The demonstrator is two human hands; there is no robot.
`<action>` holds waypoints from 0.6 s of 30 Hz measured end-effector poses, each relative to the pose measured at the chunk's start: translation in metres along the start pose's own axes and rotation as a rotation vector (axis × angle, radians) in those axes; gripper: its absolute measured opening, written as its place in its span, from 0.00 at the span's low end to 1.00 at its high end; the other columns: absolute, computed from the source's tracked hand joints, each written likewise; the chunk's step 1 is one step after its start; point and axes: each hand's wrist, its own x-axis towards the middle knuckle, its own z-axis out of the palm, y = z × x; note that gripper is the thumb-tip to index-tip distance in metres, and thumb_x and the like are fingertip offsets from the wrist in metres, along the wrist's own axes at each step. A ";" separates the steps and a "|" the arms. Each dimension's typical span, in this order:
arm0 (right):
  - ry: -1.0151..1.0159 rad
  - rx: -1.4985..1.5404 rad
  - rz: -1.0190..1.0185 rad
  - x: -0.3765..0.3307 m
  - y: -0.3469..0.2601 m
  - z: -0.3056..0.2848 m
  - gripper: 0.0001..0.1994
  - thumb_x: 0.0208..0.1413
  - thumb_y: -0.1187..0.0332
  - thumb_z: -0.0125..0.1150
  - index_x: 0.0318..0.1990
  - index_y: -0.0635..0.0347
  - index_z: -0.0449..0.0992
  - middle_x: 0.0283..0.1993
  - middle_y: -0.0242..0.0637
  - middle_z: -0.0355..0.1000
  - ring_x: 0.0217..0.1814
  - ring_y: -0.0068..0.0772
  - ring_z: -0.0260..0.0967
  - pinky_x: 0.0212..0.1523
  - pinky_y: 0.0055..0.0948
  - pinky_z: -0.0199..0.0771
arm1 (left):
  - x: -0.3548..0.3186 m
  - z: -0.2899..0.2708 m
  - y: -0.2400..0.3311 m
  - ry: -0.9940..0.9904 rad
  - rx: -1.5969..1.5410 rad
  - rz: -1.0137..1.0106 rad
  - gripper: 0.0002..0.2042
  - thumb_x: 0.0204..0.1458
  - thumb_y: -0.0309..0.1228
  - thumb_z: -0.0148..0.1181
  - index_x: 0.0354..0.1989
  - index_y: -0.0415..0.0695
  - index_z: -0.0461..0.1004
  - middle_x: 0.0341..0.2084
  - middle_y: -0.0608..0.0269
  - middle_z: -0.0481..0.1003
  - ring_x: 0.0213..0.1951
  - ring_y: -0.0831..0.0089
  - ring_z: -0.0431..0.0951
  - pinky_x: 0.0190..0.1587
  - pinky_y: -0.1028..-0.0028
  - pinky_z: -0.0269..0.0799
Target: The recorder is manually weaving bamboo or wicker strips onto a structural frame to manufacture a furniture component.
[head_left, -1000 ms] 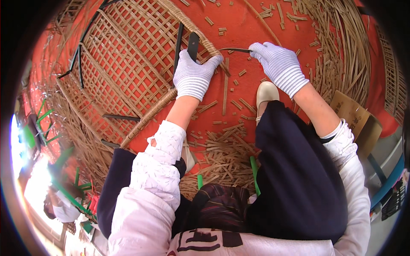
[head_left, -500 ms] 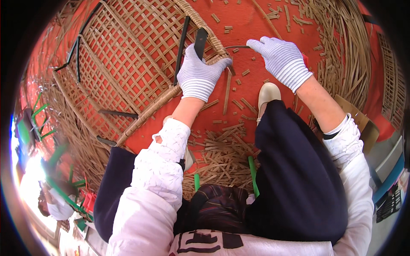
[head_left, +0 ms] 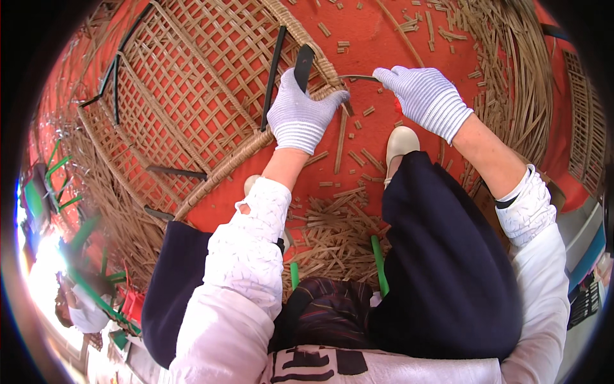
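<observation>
A large brown woven wicker panel [head_left: 192,77] with a wrapped rim and dark metal frame bars lies before me on the left. My left hand [head_left: 302,115], in a striped grey-white glove, is closed on the rim's corner, thumb stretched along it. A flat black bar [head_left: 304,64] rises beside its fingers. My right hand [head_left: 425,96], gloved alike, pinches the end of a thin wicker strand [head_left: 358,77]. That strand runs taut in a slight arc from the wrapped corner to its fingertips. Something small and red shows under the right hand, mostly hidden.
Cut wicker bits [head_left: 339,230] lie in a heap between my feet and scattered over the red floor covering [head_left: 358,38]. A big bundle of long strands [head_left: 518,83] lies at the right. Another woven panel [head_left: 585,121] is at the far right edge.
My right hand has moved slightly right and down with the strand, and a little more strand shows between it and the corner. My left hand has barely shifted.
</observation>
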 end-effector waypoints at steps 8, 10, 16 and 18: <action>-0.063 0.025 0.002 0.001 -0.004 -0.006 0.27 0.48 0.72 0.63 0.59 0.55 0.65 0.42 0.43 0.73 0.38 0.46 0.75 0.39 0.40 0.78 | 0.002 -0.003 -0.001 0.014 -0.014 0.023 0.40 0.34 0.53 0.75 0.53 0.41 0.65 0.40 0.51 0.77 0.43 0.55 0.79 0.46 0.63 0.75; -0.104 -0.043 -0.018 0.004 -0.002 -0.014 0.26 0.48 0.73 0.63 0.57 0.56 0.65 0.41 0.43 0.73 0.38 0.47 0.75 0.39 0.40 0.78 | 0.002 -0.004 -0.001 -0.021 -0.026 0.002 0.40 0.34 0.52 0.75 0.53 0.42 0.65 0.41 0.50 0.77 0.43 0.55 0.79 0.46 0.63 0.75; -0.216 -0.284 -0.193 0.047 0.004 -0.061 0.18 0.50 0.73 0.59 0.51 0.53 0.71 0.37 0.42 0.75 0.41 0.47 0.76 0.41 0.41 0.77 | 0.000 -0.004 0.001 0.000 -0.043 0.019 0.40 0.34 0.52 0.74 0.54 0.42 0.65 0.42 0.51 0.77 0.44 0.55 0.79 0.47 0.63 0.74; -0.296 -0.371 -0.186 0.065 -0.003 -0.080 0.13 0.53 0.71 0.58 0.48 0.53 0.73 0.36 0.42 0.76 0.40 0.45 0.77 0.41 0.40 0.77 | -0.002 -0.005 0.003 0.001 -0.046 0.013 0.40 0.35 0.52 0.74 0.54 0.42 0.65 0.43 0.51 0.77 0.44 0.55 0.79 0.48 0.63 0.74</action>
